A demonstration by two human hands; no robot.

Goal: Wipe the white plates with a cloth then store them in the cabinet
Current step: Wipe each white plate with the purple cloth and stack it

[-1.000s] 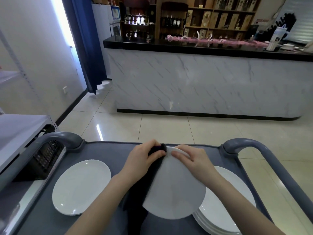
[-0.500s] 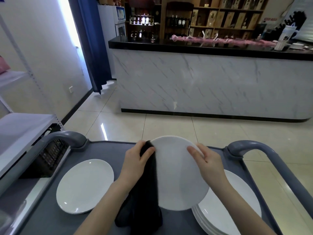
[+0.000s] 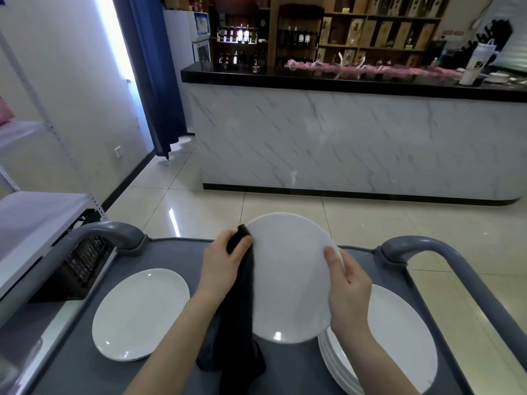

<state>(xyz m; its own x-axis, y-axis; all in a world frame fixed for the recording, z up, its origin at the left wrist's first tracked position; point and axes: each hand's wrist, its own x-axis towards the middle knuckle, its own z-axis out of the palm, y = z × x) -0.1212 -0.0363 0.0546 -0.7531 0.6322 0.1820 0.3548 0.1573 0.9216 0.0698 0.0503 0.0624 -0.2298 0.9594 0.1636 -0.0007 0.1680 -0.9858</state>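
Grey cart tray (image 3: pixel 176 252) holds a single white plate (image 3: pixel 141 313) lying flat on the L side. A stack of white plates (image 3: pixel 399 337) sits on the R side.

Third plate, the held plate (image 3: pixel 291 277), is up off the tray btwn both hands, above the stack's near-L edge.

L hand (image 3: pixel 222 266) grips a black cloth (image 3: pixel 239 323) against the held plate's L rim. R hand (image 3: pixel 349 286) grasps the R rim, thumb on the face.

Stack count unclear; R forearm covers part of it. Fingers behind the held plate are hidden. Cloth's lower end hangs to the frame bottom.

Held plate is tilted, face twd camera, far rim raised past the cart's far edge.
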